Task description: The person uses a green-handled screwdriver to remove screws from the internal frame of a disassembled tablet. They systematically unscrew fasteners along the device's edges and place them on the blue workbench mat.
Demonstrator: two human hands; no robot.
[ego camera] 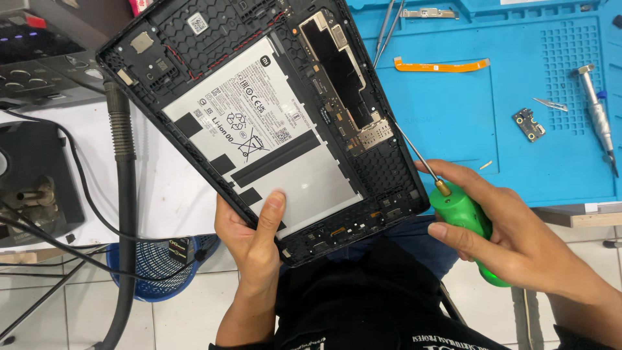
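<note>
The tablet [259, 123] is the landmark here: it is held tilted above the person's lap, just left of the blue work mat [518, 129]. Its back cover is already off, so the inside lies bare: a large flat white battery [259, 142] fills the middle, and a narrow circuit board [343, 84] with metal shields runs along the tablet's right side. Battery and board both sit in place in the black plastic frame, which shows a honeycomb pattern at its corners, so by my judgement the opening is done and the removal of inner parts is only partly under way.

The left hand [256, 243] clamps the tablet's lower edge, thumb pressed flat on the battery and fingers hidden beneath. The right hand [512, 240] is closed around the glossy green handle of a screwdriver [453, 204], right of the tablet; its thin steel shaft reaches up to the board's lower end.

On the mat, well right of the tablet, lie a flat orange ribbon cable [440, 65], a small dark board piece [528, 124], a second screwdriver [599, 116] with a knurled metal handle, and tweezers [387, 26] near the tablet's top corner. Left of the tablet hangs a thick ribbed grey hose [123, 194], and below it stands a blue mesh basket [159, 266].
</note>
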